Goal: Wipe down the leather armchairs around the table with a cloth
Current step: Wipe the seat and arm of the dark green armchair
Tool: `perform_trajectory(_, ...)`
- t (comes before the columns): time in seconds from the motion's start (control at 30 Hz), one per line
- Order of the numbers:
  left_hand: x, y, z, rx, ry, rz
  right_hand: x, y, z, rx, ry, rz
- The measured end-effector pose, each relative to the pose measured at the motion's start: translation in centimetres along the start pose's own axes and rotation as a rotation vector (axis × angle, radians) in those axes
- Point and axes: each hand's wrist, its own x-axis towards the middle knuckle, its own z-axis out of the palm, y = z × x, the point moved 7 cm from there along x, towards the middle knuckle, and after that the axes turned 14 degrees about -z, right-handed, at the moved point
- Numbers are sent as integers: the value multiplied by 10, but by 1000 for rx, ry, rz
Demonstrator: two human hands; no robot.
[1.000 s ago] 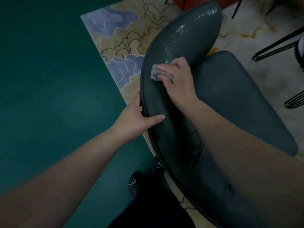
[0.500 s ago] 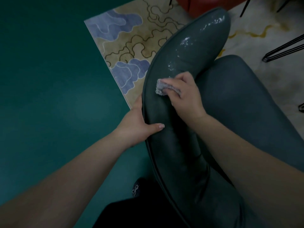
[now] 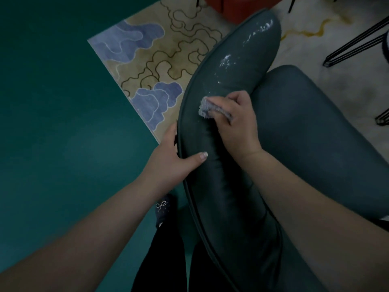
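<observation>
right hand (image 3: 237, 121) grips nubby cloth (image 3: 207, 108) | left hand (image 3: 174, 159) clasps glossy curved armchair (image 3: 221, 165) back

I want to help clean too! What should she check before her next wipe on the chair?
1. Cloth gripped in the right hand: ok.
2. Cloth touching the armchair backrest: ok.
3. Left hand steadying the backrest edge, thumb on top: ok.
4. Shiny wet streaks farther along the backrest gone: not ok, they remain ahead of the cloth.
5. Seat cushion wiped: cannot tell.
6. Cloth clean enough to keep using: cannot tell, mostly hidden under the fingers.
</observation>
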Motion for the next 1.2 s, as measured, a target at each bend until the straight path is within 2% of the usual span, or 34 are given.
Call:
perform_trajectory(0.2,34,36,-7,109,-131,76,-53,-20,-12,10,-39,-16)
perform_trajectory(0.37,37,34,-4,191,-217,95,17,-8,3,-132,59,20)
perform_trajectory(0.43,39,33,-5,193,-220,104,38,2,6,-145,77,91)
perform_trajectory(0.63,49,37,-14,146,-265,144,-2,-19,4,-37,48,85)
perform_trajectory(0.73,59,39,-17,118,-311,128,-1,-22,6,-82,1,58)
perform_trajectory(0.87,73,41,-16,94,-315,106,47,-2,9,-190,-5,35)
perform_trajectory(1.0,81,50,-17,111,-299,125,61,15,10,-132,37,104)
perform_trajectory(1.1,88,58,-16,166,-253,134,36,-1,14,-54,-80,20)
perform_trajectory(1.2,89,61,-13,206,-218,125,36,-10,17,-90,-149,-97)
